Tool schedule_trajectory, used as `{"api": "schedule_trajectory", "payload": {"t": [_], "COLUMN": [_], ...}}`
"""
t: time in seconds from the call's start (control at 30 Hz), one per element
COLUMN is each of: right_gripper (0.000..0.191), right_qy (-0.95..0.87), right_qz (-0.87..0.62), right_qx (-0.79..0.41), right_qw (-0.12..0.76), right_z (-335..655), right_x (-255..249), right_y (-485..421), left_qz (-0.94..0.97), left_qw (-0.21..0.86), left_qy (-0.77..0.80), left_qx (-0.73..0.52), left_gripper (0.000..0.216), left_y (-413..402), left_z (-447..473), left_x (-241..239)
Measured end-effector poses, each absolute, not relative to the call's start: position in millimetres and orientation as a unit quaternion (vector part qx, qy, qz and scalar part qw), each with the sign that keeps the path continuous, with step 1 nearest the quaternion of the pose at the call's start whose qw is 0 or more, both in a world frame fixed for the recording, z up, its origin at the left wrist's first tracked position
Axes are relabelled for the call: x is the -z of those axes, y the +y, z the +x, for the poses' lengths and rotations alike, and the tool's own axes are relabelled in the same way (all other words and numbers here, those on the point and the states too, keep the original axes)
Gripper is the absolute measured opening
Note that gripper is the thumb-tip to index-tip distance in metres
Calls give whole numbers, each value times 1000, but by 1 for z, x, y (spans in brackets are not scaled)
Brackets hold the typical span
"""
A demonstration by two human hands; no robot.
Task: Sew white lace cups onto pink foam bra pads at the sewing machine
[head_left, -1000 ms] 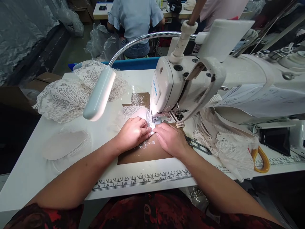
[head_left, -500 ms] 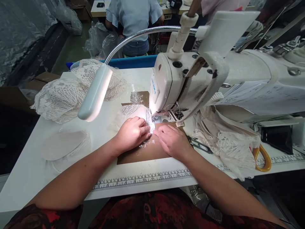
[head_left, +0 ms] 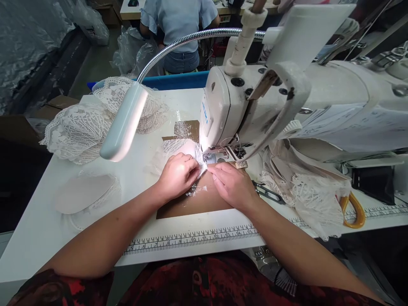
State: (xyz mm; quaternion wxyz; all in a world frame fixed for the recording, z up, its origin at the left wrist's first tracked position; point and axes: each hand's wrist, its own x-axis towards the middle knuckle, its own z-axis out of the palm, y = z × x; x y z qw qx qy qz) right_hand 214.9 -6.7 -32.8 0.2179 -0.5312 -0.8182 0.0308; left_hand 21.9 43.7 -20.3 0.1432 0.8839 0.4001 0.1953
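- Lace piece (head_left: 200,157): lies at the needle end of the sewing machine (head_left: 219,106), between both hands. Likely fault: puckering or a skewed edge, caused by uneven pull.
- Left hand (head_left: 178,172): fingers curled together on the near side of the lace. Possible hazard: injury, should they drift toward the needle (clearance appears small).
- Right hand (head_left: 234,182): fingers extended, close together, tips at the lace corner. Possible fault: lost guidance, since little material reaches them.
- Brown sheet (head_left: 204,204): lies beneath the hands on the tabletop (head_left: 134,170). Possible fault: snagging, if its shiny, wrinkled patches catch the lace.
- Not discernible: needle point and stitch line (glare); whether either hand pinches or merely presses, the undersides being hidden.
- Obscured or cut off: lace heap (head_left: 76,131), partly behind the lamp (head_left: 124,123); sewing machine, cropped at the right border.
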Motion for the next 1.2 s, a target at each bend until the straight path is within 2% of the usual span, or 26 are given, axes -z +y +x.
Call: {"api": "schedule_trajectory", "payload": {"t": [0.3,0.47,0.8,0.97,1.2], "right_gripper": [32,31,35,39,33], "right_qy": [-815,-797,-831,-825,-798], "right_qz": [-536,-562,-545,-556,-584], "right_qx": [-46,-51,3,21,-4], "right_qw": [217,213,116,95,149], "right_z": [215,212,207,207,207], "right_x": [31,28,25,26,27], "right_y": [-7,-2,0,-1,1], "left_qz": [909,930,927,926,929], "left_qw": [98,61,43,40,33], "left_qy": [364,333,340,343,339], "left_qx": [-179,-142,-149,-152,-146], "left_gripper": [33,31,32,32,32], "left_y": [45,43,38,42,49], "left_z": [20,20,20,20,19], "left_x": [26,19,20,22,22]}}
